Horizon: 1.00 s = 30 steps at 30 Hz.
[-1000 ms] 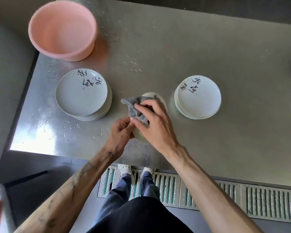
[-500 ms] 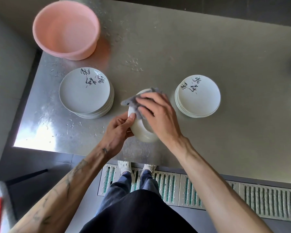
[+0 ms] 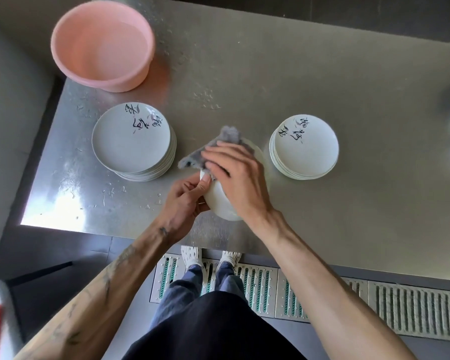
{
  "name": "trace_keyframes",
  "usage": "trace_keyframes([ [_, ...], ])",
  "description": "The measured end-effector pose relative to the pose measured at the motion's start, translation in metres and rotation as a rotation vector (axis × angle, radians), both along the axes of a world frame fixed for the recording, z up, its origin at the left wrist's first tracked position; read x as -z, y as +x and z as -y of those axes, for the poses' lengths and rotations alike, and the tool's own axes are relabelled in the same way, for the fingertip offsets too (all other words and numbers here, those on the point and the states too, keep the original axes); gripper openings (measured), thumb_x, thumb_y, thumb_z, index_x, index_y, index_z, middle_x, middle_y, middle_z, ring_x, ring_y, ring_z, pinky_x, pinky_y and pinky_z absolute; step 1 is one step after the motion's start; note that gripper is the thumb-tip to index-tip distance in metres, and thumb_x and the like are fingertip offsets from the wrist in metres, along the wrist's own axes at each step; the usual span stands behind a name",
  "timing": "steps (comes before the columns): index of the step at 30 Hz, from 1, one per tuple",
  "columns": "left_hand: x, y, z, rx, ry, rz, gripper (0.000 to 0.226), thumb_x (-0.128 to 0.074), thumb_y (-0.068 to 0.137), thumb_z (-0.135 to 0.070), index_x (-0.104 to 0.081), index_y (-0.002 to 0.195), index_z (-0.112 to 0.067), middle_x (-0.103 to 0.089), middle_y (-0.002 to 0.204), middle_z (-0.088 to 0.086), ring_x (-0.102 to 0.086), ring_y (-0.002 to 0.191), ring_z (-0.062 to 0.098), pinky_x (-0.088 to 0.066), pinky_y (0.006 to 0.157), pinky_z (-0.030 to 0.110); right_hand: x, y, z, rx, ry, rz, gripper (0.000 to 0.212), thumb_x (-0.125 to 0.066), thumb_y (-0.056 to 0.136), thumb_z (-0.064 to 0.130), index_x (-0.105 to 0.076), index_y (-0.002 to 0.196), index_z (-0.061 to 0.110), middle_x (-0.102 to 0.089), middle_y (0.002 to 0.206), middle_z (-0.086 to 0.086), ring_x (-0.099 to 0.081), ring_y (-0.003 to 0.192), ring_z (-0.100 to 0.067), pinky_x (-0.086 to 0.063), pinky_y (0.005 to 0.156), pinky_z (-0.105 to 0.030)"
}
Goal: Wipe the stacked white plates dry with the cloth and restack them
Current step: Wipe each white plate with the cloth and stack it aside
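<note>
1. Slippage as the main hazard: white plate tilted on edge above the steel table, near its front edge, held only at the left rim by the left hand, fingers curled round that rim with the thumb on top; probably wet, so apt to slide free and chip on the metal or drop toward the floor grate
2. Right hand spread over the grey cloth, fingers nearly straight and pressing it onto the plate, thumb hidden; too hard a push against that one-sided grip likely to lever the plate out
3. Loose cloth corners sticking out to the left and the far side; liable to trail through the droplets on the table and carry damp back onto the plate
4. Left stack near the cloth's trailing corner, right stack just beside the held plate's far rim; a wide sweep enough to knock either; no telling by sight which pile is wiped, so some risk of restacking on the wrong one
5. Pink basin upright at the far left corner, well apart from both hands; no dishes inside; pale sheen on the inner wall, possibly shallow water, not certain
6. Top plates of both stacks face up, marked with black brush lettering, nothing lying in them
</note>
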<state>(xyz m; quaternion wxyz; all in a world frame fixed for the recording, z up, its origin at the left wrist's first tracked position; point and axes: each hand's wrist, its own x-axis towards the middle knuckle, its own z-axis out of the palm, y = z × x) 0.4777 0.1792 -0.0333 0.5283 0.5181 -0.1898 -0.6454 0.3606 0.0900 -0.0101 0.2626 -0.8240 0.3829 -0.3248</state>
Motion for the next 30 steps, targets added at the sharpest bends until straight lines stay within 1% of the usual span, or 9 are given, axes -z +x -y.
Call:
trace_keyframes([
  [2,-0.001,0.0,-0.002,0.0,-0.014,-0.019,0.029,-0.053,0.105,-0.031,-0.074,0.108,-0.012,-0.07,0.104,0.012,-0.064,0.095,0.021,-0.058,0.083,0.038,0.002,-0.003,0.001,-0.045,-0.037,-0.002,0.02,-0.072,0.092,0.006,-0.078,0.111,0.006,-0.075,0.117,-0.004,-0.065,0.117,-0.02,-0.045,0.107,-0.025],
  [4,-0.001,0.002,-0.004,-0.028,-0.017,-0.044,0.032,-0.053,0.104,-0.03,-0.074,0.117,-0.01,-0.07,0.11,0.012,-0.065,0.097,0.02,-0.06,0.083,0.035,0.005,-0.017,0.014,0.078,0.056,0.029,0.019,-0.071,0.094,0.008,-0.077,0.111,0.007,-0.073,0.117,-0.003,-0.065,0.114,-0.016,-0.047,0.104,-0.027],
  [7,-0.002,0.008,-0.006,-0.083,-0.025,-0.065,0.036,-0.053,0.105,-0.03,-0.07,0.126,-0.008,-0.069,0.117,0.014,-0.064,0.103,0.022,-0.06,0.085,0.036,0.011,-0.041,0.031,0.282,0.258,0.041,0.015,-0.069,0.093,0.009,-0.074,0.108,0.01,-0.068,0.102,0.002,-0.058,0.086,0.002,-0.051,0.087,-0.031],
  [11,-0.002,0.004,-0.008,-0.119,0.002,-0.071,0.035,-0.05,0.104,-0.029,-0.07,0.125,-0.009,-0.07,0.115,0.011,-0.066,0.1,0.02,-0.06,0.081,0.034,0.022,-0.045,0.012,0.416,0.326,0.027,0.015,-0.066,0.096,0.011,-0.069,0.111,0.009,-0.072,0.107,-0.002,-0.065,0.091,-0.016,-0.051,0.087,-0.04],
  [14,0.001,-0.004,-0.009,-0.131,0.027,-0.087,0.038,-0.051,0.101,-0.028,-0.066,0.127,-0.005,-0.068,0.115,0.013,-0.066,0.098,0.021,-0.06,0.079,0.033,0.02,-0.03,-0.012,0.435,0.236,-0.049,0.015,-0.064,0.097,0.015,-0.07,0.111,0.015,-0.075,0.107,-0.003,-0.068,0.094,-0.029,-0.049,0.081,-0.038],
  [18,0.001,-0.005,-0.006,-0.143,0.014,-0.126,0.039,-0.05,0.102,-0.028,-0.064,0.132,-0.007,-0.069,0.12,0.013,-0.065,0.103,0.021,-0.06,0.084,0.032,0.013,-0.01,-0.036,0.17,0.083,-0.062,0.019,-0.067,0.097,0.012,-0.072,0.115,0.012,-0.07,0.13,-0.001,-0.064,0.124,-0.017,-0.049,0.099,-0.025],
  [24,-0.003,0.001,-0.003,-0.148,-0.013,-0.125,0.031,-0.05,0.104,-0.027,-0.073,0.118,-0.014,-0.074,0.114,0.004,-0.069,0.1,0.014,-0.06,0.081,0.031,0.015,-0.031,-0.008,0.318,0.216,0.027,0.034,-0.066,0.096,0.002,-0.07,0.129,0.007,-0.065,0.138,-0.004,-0.055,0.136,-0.017,-0.042,0.115,-0.032],
  [28,-0.003,-0.003,0.001,-0.167,-0.003,-0.118,0.024,-0.052,0.099,-0.021,-0.075,0.102,-0.013,-0.075,0.101,0.007,-0.07,0.088,0.016,-0.06,0.076,0.03,0.011,-0.014,-0.036,0.079,0.115,0.019,0.038,-0.067,0.094,-0.001,-0.068,0.131,0.007,-0.064,0.139,-0.003,-0.056,0.134,-0.012,-0.041,0.115,-0.026],
  [30,-0.003,-0.003,0.001,-0.17,-0.008,-0.136,0.025,-0.053,0.098,-0.023,-0.075,0.106,-0.013,-0.073,0.106,0.009,-0.069,0.092,0.017,-0.061,0.08,0.033,0.012,-0.018,-0.028,0.069,0.103,0.025,0.036,-0.068,0.095,0.003,-0.069,0.131,0.008,-0.064,0.139,-0.002,-0.057,0.133,-0.011,-0.041,0.115,-0.026],
])
